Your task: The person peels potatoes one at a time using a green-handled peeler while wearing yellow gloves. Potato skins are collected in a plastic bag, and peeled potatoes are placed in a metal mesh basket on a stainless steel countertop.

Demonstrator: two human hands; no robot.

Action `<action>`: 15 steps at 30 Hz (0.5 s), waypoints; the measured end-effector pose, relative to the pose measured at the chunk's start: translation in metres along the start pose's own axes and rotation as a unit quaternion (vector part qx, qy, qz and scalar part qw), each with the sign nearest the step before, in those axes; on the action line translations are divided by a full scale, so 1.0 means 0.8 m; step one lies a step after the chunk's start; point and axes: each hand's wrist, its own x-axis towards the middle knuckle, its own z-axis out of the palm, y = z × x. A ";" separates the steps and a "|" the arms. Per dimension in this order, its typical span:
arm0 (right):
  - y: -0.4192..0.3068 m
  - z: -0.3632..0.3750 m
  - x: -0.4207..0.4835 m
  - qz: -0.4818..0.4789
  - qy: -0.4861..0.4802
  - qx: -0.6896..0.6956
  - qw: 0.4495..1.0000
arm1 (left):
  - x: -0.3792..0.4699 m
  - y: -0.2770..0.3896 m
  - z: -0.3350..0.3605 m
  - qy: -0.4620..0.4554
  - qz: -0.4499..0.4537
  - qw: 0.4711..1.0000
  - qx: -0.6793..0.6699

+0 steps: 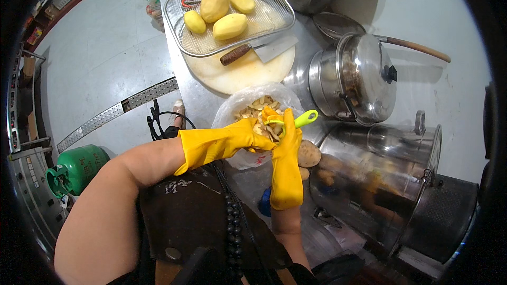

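Observation:
Both hands wear yellow rubber gloves and meet over a clear plastic bag [229, 107] with potato peelings [267, 103] in it. A lime-green peeler [307, 118] is gripped in my right hand [288, 132], its handle sticking out to the right. My left hand [253, 136] is against the right one at the bag's opening, fingers curled. A pale piece lies by its fingers, but whether the hand holds it is hidden. Beside my right glove is an unpeeled potato [309, 153]. Beyond the bag, a cleaver [275, 48] rests on a round cutting board [233, 75].
A wire mesh basket [288, 27] with several peeled potatoes [230, 26] overlaps the board on the steel table [186, 101]. Lidded steel pots [366, 79] and a large steel drum [376, 158] stand to the right. At left, a green gas cylinder [81, 168] is on the floor.

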 end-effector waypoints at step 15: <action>0.004 -0.021 -0.001 -0.003 -0.020 -0.067 0.998 | -0.009 0.022 0.000 -0.017 0.058 0.982 0.181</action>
